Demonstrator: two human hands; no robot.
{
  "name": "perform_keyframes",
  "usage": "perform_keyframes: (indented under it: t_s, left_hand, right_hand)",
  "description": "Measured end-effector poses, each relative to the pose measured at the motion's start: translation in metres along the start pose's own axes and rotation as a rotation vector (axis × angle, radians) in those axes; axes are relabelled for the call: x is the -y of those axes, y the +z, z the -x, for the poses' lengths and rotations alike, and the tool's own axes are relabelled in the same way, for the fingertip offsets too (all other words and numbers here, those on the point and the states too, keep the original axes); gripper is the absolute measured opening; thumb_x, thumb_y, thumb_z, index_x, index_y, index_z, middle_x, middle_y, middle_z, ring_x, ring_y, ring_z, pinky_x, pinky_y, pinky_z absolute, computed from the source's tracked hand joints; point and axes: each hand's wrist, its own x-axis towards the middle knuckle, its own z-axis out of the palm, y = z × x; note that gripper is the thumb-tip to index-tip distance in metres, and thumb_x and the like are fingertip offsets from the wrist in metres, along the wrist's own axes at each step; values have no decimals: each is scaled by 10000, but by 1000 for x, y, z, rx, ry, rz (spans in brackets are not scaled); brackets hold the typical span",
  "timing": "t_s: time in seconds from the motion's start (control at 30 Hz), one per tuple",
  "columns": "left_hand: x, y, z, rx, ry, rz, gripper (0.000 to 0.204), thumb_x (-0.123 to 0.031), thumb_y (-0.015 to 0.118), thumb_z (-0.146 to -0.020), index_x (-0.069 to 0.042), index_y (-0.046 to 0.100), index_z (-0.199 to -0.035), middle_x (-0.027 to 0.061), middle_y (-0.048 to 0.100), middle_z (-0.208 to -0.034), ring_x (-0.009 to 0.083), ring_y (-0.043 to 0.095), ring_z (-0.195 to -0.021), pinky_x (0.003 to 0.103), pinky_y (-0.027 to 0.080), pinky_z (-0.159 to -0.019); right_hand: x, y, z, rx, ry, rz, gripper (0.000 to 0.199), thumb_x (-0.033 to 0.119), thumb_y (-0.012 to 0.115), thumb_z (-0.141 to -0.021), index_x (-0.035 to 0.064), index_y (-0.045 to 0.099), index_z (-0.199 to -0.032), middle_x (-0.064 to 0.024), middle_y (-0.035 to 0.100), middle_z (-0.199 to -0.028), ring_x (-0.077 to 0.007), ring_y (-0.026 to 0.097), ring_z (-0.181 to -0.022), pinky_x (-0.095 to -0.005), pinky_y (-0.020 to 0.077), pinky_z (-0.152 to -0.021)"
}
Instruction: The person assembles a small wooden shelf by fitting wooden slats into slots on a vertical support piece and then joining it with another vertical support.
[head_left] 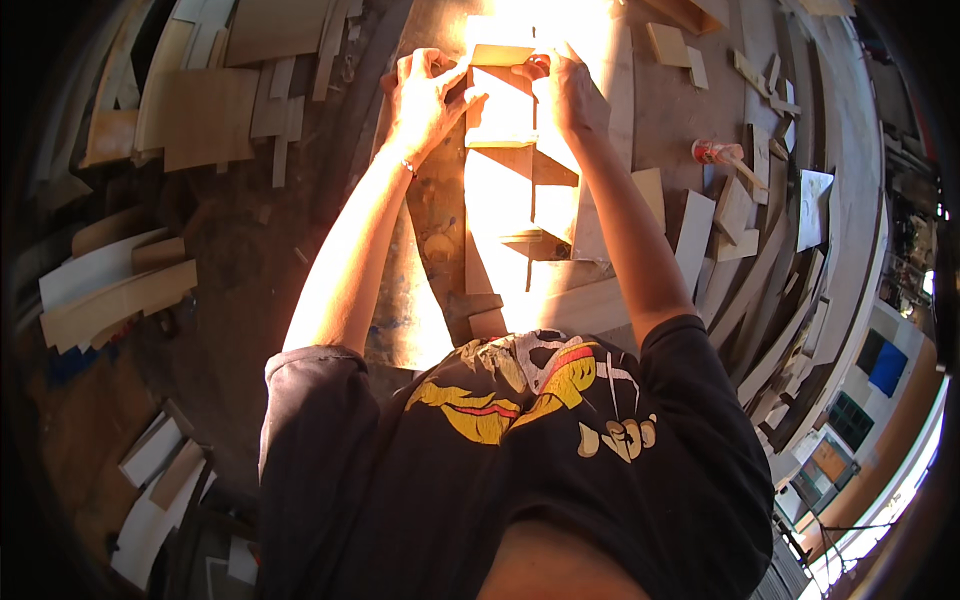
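Up at the far end of the dark, stained wooden desk point(300, 230), both hands grip a pale wooden frame with thin cross slats point(505, 150) that lies flat in a patch of strong sunlight. The left hand point(425, 95) has its fingers curled over the frame's upper left edge, thumb pointing inward against the side rail. The right hand point(565, 90) is closed on the upper right corner, fingertips pinched at the top slat; glare makes the exact contact hard to read. Both forearms stretch straight out from a black printed T-shirt point(520, 450), one on each side of the frame. The frame runs lengthwise away from the person, its near end resting by a broad pale board point(570, 305) that lies crosswise just in front of the chest.

Off to the right, a small clear bottle with a red band point(715, 152) lies on its side among loose light-coloured wooden offcuts point(730, 215). A heap of flat plywood sheets point(200, 115) covers the desk's left side, and more curved pale boards point(110, 295) stick out lower down on the left, well apart from the hands.
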Motion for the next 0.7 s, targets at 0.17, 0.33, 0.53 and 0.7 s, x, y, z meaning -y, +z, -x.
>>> perform_keyframes:
  t_s: [0.17, 0.33, 0.53, 0.7]
  left_hand:
    - [-1, -2, -2, -1, -1, -13, 441, -353, 733, -688, -170, 646, -1080, 38, 498, -1054, 236, 426, -1065, 369, 388, -905]
    - [0, 2, 0, -46, 23, -66, 469, -407, 724, -684, -190, 637, -1090, 22, 496, -1051, 220, 417, -1054, 391, 320, -920]
    - [1, 1, -1, -6, 24, -48, 429, -371, 734, -684, -174, 655, -1057, 31, 488, -1055, 221, 417, -1054, 372, 370, -899]
    - [1, 1, 0, -4, 10, -20, 406, -350, 741, -684, -158, 668, -1034, 36, 482, -1063, 226, 417, -1057, 337, 425, -879]
  right_hand:
    - [12, -12, 0, 91, 79, 7, 216, 294, 522, -849, 92, 559, -918, -41, 633, -881, -219, 599, -804, -334, 448, -631]
    - [33, -11, 3, -157, -39, -221, 379, 113, 763, -613, 13, 578, -929, -108, 607, -844, -300, 545, -858, -384, 460, -728]
    - [18, 17, -2, -177, -12, -486, 349, 55, 742, -583, 19, 586, -894, -114, 609, -855, -286, 543, -836, -372, 454, -711]
    - [15, 19, -5, -188, -156, -441, 354, 11, 711, -558, 27, 600, -894, -113, 617, -847, -288, 553, -825, -362, 464, -704]
